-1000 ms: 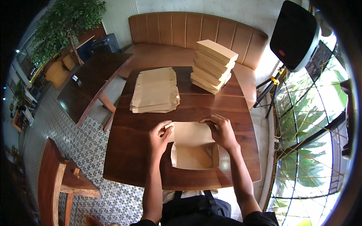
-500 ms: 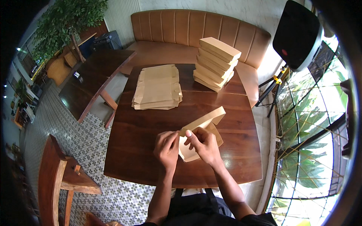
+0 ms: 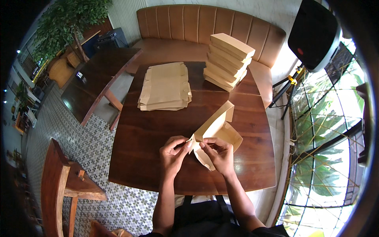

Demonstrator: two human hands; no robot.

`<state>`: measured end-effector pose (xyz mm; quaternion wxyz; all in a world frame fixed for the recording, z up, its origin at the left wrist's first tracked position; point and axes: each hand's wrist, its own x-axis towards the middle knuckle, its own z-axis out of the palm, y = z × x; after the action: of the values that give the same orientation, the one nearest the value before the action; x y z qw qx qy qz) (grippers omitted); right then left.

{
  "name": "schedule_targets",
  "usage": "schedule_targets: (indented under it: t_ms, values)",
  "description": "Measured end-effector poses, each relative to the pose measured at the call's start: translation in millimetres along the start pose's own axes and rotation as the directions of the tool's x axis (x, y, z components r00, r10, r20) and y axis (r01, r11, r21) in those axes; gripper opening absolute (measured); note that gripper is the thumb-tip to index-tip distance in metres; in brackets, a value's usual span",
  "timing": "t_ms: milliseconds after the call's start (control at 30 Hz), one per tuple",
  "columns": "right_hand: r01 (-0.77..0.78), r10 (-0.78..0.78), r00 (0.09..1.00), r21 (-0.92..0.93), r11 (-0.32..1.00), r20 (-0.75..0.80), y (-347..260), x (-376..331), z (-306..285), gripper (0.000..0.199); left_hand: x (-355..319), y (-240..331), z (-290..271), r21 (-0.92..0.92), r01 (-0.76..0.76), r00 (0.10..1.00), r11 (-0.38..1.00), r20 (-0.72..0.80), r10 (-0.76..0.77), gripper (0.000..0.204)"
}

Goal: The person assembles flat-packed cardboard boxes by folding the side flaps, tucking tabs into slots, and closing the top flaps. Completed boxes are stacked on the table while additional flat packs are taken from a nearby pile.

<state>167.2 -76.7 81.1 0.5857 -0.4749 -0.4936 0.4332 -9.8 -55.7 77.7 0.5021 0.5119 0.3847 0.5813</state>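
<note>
Box (image 3: 216,132): one brown cardboard carton, half folded, near the front edge of the table (image 3: 150,138), its far flap tilted up toward the stack (image 3: 229,61). Both hands grip its near corner.

Left hand (image 3: 173,152): fingers curled, thumb and forefinger pinched on the box's near left flap.

Right hand (image 3: 219,154): fingers closed on the same flap from the right, fingertips just beside the left hand's.

Flats (image 3: 165,87): pile of unfolded brown cartons, lying flat at the far left of the table, well apart from the hands.

Stack: finished closed boxes, piled somewhat askew at the far right of the table.

Table: dark wood, square.

Bench (image 3: 189,27): tan padded seat behind the table.

Speaker (image 3: 316,33): black, on a stand, upper right.

Chair (image 3: 59,185): wooden, lower left, on patterned tile floor.
</note>
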Motion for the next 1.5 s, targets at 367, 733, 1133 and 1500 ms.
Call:
schedule_targets:
  t_ms: [367,733,1133,1500]
  values:
    - [0.287,-0.338,0.94,-0.443,0.849,-0.039,-7,1,10,0.012,-3,7,23,-0.084,0.091,0.991,0.992,-0.086,-0.098,0.011]
    - [0.423,-0.48,0.875,-0.568,0.706,0.055,-3,6,9,0.014,-2,1,31,-0.088,0.042,0.988,0.995,-0.148,-0.054,0.011]
    - [0.429,-0.401,0.901,-0.489,0.76,0.167,-18,15,0,0.013,1,-14,32,-0.123,-0.024,0.987,0.992,-0.16,0.004,0.011]
    - [0.08,-0.107,0.988,-0.232,0.969,-0.108,-3,17,10,0.015,2,-19,45,-0.156,-0.032,0.976,0.987,-0.219,-0.003,0.01]
